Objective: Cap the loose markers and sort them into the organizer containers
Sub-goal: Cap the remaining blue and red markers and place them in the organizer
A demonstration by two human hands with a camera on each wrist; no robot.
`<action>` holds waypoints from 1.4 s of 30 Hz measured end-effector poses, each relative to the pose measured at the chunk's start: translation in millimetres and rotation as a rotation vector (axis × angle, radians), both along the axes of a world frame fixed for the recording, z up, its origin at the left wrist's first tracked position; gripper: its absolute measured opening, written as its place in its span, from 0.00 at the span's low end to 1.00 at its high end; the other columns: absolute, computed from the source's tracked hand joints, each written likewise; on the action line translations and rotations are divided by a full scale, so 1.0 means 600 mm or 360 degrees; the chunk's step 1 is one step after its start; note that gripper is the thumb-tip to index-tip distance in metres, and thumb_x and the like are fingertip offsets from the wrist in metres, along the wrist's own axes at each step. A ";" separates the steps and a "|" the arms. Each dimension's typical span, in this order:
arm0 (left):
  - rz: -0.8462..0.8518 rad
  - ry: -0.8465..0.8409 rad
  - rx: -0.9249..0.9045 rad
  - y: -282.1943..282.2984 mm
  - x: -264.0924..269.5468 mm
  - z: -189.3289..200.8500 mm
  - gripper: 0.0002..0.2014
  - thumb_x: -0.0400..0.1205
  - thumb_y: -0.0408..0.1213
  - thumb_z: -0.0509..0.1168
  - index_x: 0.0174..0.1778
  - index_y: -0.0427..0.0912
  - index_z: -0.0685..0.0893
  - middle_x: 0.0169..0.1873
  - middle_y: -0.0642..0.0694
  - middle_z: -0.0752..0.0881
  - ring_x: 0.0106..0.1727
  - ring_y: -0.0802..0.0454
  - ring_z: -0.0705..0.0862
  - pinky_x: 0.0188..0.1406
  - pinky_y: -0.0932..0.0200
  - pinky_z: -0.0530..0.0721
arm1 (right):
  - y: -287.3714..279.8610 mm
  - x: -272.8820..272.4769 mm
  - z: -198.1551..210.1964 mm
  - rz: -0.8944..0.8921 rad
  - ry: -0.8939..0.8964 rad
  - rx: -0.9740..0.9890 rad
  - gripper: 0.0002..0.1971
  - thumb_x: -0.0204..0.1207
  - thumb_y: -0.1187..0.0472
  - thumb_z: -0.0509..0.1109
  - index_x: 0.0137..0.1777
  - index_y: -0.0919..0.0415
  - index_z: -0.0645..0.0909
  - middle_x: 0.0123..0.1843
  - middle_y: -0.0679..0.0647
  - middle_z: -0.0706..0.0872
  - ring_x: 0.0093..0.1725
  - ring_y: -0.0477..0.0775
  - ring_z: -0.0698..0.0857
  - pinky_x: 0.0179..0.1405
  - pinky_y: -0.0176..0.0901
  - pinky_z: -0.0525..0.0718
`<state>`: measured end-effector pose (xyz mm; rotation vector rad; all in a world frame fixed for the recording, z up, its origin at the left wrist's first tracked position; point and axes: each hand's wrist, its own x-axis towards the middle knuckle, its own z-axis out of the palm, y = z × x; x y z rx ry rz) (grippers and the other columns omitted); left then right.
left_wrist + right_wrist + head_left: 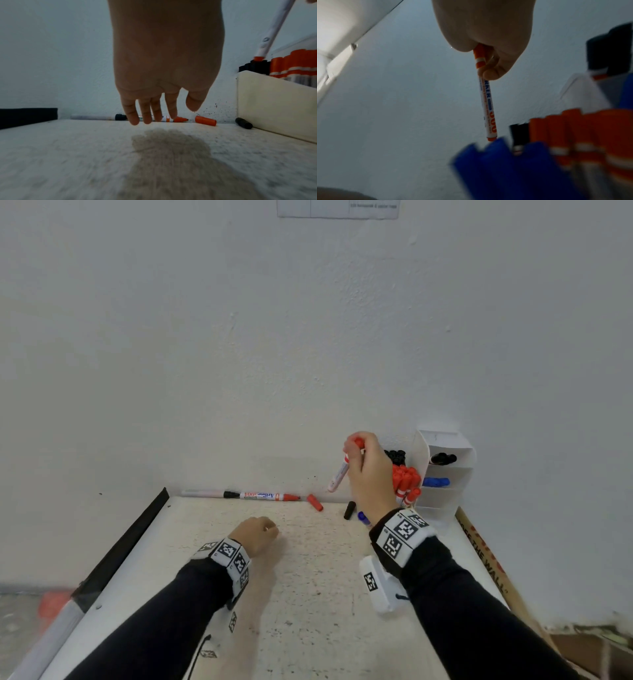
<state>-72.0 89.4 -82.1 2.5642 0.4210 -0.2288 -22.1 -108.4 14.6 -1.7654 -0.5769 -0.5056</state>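
1. Right hand (368,470) raised, fingers curled round the cap end of a capped red marker (339,474); barrel hangs tilted down and away from the palm. Right wrist view confirms the pinch near the cap.
2. Just beyond and to the outside of the right hand: organizer container (445,474), white, with red markers (406,477) bunched together, black ones behind, blue alongside.
3. Left hand (257,534) low over the table (308,594), fingers relaxed and hanging, holding nothing.
4. Ahead of the left fingertips, against the wall: an uncapped red marker (270,496) lying flat, its loose red cap (314,502) just beside the tip; a black-ended marker (209,493) lies end to end with it.
5. Near the right wrist: a black cap (349,510) and a blue marker (363,518), partly hidden.
6. Step in hand, as I read it: dropping the capped red marker in with the reds.
7. Next calls for lining the barrel over the red bunch, then releasing. After that, the uncapped red and its cap.
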 end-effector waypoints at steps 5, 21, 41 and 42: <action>-0.0007 0.0117 0.0443 0.012 0.065 -0.003 0.25 0.85 0.47 0.53 0.79 0.46 0.62 0.80 0.43 0.58 0.80 0.44 0.61 0.78 0.46 0.62 | -0.058 0.059 0.009 -0.0306 0.0004 -0.0247 0.10 0.83 0.58 0.57 0.56 0.62 0.76 0.45 0.50 0.79 0.44 0.48 0.79 0.47 0.37 0.78; -0.0304 0.0084 0.0930 0.013 0.113 -0.012 0.28 0.83 0.39 0.54 0.80 0.45 0.55 0.80 0.47 0.60 0.82 0.47 0.55 0.81 0.43 0.49 | -0.040 0.073 -0.015 -0.0338 0.0112 -0.0994 0.09 0.78 0.63 0.62 0.47 0.64 0.83 0.52 0.54 0.80 0.53 0.51 0.77 0.53 0.39 0.77; -0.0058 0.0005 0.0445 0.070 0.052 -0.019 0.18 0.84 0.47 0.52 0.64 0.42 0.75 0.61 0.43 0.74 0.62 0.44 0.78 0.63 0.50 0.77 | 0.118 0.114 -0.195 -0.0003 0.0838 -0.1905 0.23 0.81 0.62 0.55 0.76 0.52 0.66 0.78 0.56 0.68 0.74 0.63 0.68 0.78 0.47 0.61; -0.0054 -0.0017 0.0404 0.076 0.046 -0.017 0.18 0.84 0.46 0.51 0.64 0.41 0.74 0.61 0.42 0.73 0.61 0.44 0.79 0.63 0.50 0.77 | 0.123 0.115 -0.195 -0.0067 0.0772 -0.1844 0.17 0.81 0.63 0.56 0.68 0.53 0.74 0.73 0.59 0.74 0.71 0.62 0.72 0.74 0.46 0.66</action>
